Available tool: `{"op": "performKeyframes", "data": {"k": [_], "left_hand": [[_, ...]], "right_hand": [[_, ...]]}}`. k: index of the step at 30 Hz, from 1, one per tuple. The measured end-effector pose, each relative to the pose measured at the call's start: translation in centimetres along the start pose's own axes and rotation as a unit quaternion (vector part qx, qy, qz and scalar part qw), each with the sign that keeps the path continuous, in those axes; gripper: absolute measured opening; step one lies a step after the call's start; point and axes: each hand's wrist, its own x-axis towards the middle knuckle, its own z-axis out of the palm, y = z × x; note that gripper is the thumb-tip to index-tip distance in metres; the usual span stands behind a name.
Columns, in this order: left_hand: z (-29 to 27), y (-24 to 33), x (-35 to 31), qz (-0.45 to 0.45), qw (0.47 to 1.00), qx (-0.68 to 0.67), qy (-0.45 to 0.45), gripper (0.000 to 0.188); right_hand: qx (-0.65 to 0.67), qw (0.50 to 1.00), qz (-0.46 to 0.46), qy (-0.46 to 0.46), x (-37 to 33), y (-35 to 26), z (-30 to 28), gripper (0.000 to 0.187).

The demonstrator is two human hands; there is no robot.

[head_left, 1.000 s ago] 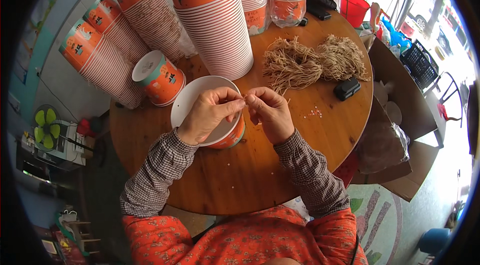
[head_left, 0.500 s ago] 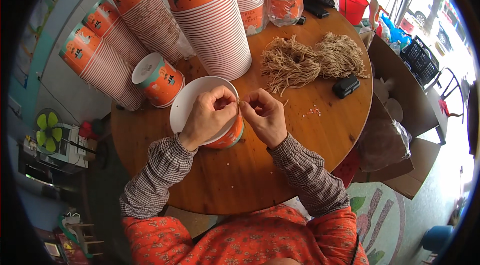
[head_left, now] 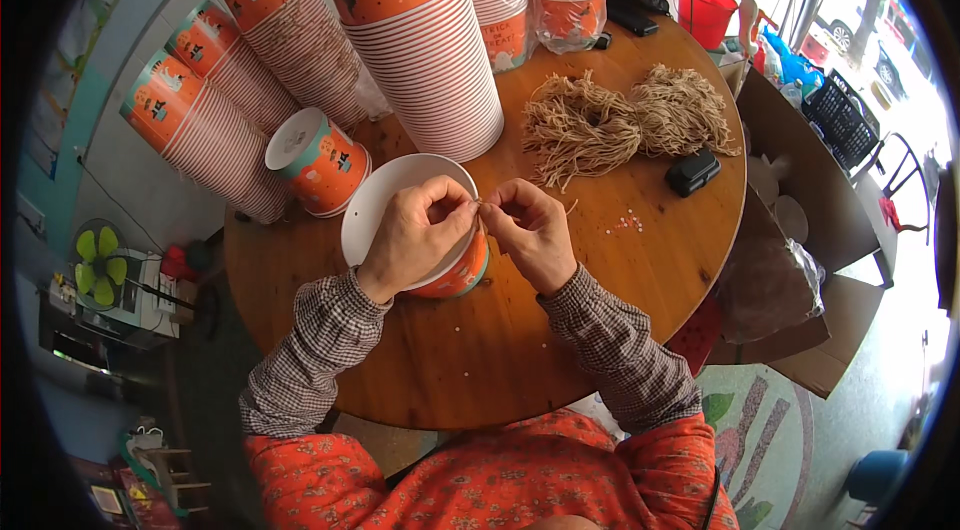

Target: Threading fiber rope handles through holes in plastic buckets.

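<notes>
A white-lined paper bucket (head_left: 372, 202) with an orange and green outside lies tilted in front of me, its mouth turned toward the upper left. Over its near right rim my left hand (head_left: 418, 235) is closed, thumb and fingertips pinched together. My right hand (head_left: 532, 238) meets it there, also in a pinch. Between the fingertips shows a bit of tan cord (head_left: 481, 217), small and partly covered by the fingers. A loose strand end pokes out beyond the right hand. Two bundles of tan cords (head_left: 583, 130) lie farther back on the right.
Tall stacks of nested orange buckets (head_left: 425, 65) crowd the back and left of the round wooden table (head_left: 450, 380). One short bucket (head_left: 322, 170) lies near them. A black case (head_left: 692, 172) and small pale bits (head_left: 627, 223) are at right. Open cardboard boxes (head_left: 800, 200) stand beyond the edge.
The hands stay pinched at the bucket's rim, with only a slight shift of the right fingers. The whole view has moved a little; nothing was let go.
</notes>
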Motion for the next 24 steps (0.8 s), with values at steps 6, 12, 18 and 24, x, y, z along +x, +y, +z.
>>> {"op": "performKeyframes", "data": {"k": [6,12,18,24], "left_hand": [[0.1,-0.4,-0.3,0.002,0.999,0.002,0.043,0.011],[-0.2,0.0,-0.6,-0.104,0.984,-0.142,0.023,0.013],[0.0,-0.1,-0.9,-0.023,0.998,-0.038,0.050,0.009],[0.2,1.2,-1.3,0.104,0.974,0.184,0.082,0.008]], "right_hand": [[-0.026,0.999,-0.045,-0.011,-0.2,0.3,0.4,0.009],[-0.064,0.994,-0.085,0.003,-0.3,0.5,0.6,0.008],[-0.209,0.961,-0.181,0.002,-0.5,-0.4,0.6,0.006],[-0.202,0.963,-0.176,0.001,-0.4,-0.2,0.4,0.006]]}}
